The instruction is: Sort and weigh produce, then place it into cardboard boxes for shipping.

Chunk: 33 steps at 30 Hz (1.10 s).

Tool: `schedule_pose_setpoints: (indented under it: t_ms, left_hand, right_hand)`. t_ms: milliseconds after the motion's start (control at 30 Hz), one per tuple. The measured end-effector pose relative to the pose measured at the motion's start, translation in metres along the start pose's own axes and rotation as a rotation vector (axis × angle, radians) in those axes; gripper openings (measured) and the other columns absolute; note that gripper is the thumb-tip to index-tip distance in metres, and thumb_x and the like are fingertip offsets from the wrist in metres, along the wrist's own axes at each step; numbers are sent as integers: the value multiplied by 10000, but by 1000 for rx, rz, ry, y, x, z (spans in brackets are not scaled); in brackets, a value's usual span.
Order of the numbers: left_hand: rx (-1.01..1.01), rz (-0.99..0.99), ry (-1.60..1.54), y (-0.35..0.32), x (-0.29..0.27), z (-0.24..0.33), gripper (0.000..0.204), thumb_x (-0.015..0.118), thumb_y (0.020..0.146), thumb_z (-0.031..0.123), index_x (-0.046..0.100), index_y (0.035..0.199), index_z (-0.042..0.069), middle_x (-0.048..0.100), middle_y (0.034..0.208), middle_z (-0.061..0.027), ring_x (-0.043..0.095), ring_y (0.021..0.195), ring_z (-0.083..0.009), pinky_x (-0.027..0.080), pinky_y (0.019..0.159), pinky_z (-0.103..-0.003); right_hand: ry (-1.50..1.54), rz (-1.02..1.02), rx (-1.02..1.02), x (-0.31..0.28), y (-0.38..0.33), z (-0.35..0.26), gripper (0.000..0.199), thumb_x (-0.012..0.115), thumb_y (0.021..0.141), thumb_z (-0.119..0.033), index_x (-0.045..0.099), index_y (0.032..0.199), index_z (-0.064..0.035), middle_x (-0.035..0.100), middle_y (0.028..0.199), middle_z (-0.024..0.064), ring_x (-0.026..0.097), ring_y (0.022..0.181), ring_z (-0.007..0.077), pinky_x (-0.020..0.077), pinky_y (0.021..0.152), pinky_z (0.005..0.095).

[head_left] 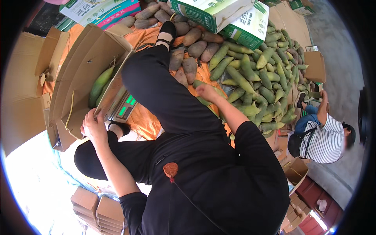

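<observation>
My left hand [94, 127] is at the near edge of an open cardboard box [78, 78], its bent fingers gripping the rim. Inside lie green radishes [101, 87], partly hidden by the box wall. The box stands over a scale [126, 106] with a lit green display. Beside my raised knee, my right hand [207, 93] is closed around a green radish [200, 84], much of which the hand and my leg cover. Next to that hand spreads a large heap of green radishes [258, 78]. Dusky reddish-brown radishes [190, 67] lie beyond my leg.
Green-and-white cartons [213, 13] stand at the far side. Orange sheeting [147, 117] covers the floor under the radishes. Flattened or stacked cardboard boxes [109, 213] sit at lower left. Another person [323, 137] in a striped shirt sits at the right beyond the heap.
</observation>
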<state>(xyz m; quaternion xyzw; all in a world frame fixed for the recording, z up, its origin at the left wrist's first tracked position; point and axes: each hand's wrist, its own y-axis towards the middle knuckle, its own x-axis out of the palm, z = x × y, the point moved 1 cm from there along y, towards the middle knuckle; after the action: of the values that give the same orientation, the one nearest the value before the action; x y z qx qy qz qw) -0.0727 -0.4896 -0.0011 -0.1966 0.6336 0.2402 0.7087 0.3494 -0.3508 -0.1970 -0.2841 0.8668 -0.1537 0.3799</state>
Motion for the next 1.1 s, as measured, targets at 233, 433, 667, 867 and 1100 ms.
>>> schedule_pose_setpoints:
  t_ms: [233, 433, 667, 867, 1100]
  left_hand:
    - [-9, -10, -2, 0, 1, -1, 251, 623, 823, 280, 672, 1031, 148, 665, 983, -52, 595, 959, -253, 343, 914, -423]
    - [-18, 11, 8, -1, -1, 2, 254, 625, 824, 270, 668, 1041, 146, 667, 999, -48, 595, 970, -254, 342, 919, -424]
    - [-1, 7, -22, 1, -5, 10, 250, 623, 823, 258, 669, 1038, 140, 667, 995, -60, 591, 984, -264, 339, 928, -419]
    - [24, 45, -45, 2, 8, -3, 257, 646, 802, 261, 675, 1030, 149, 667, 979, -69, 593, 980, -271, 361, 909, -422]
    - [-38, 60, -5, -1, -5, 6, 256, 656, 795, 277, 674, 1015, 148, 664, 968, -55, 592, 968, -259, 345, 944, -448]
  right_hand:
    - [-87, 51, 211, -7, -22, 54, 178, 631, 788, -148, 693, 927, -58, 689, 866, 146, 667, 844, 246, 508, 762, 340]
    - [15, 508, 515, -65, -51, 134, 179, 644, 774, -106, 685, 932, -31, 686, 821, 99, 651, 764, 238, 513, 717, 346]
    - [219, 407, 828, -34, -83, 184, 372, 610, 827, -105, 562, 1195, -72, 631, 936, 105, 604, 742, 226, 507, 651, 388]
    - [782, 491, 1013, -15, -81, 128, 557, 677, 815, -116, 401, 1298, -102, 516, 1146, 128, 605, 863, 297, 513, 635, 400]
    - [979, 468, 1182, -6, -71, 137, 190, 689, 841, -186, 548, 918, -85, 545, 757, 43, 534, 589, 166, 476, 484, 300]
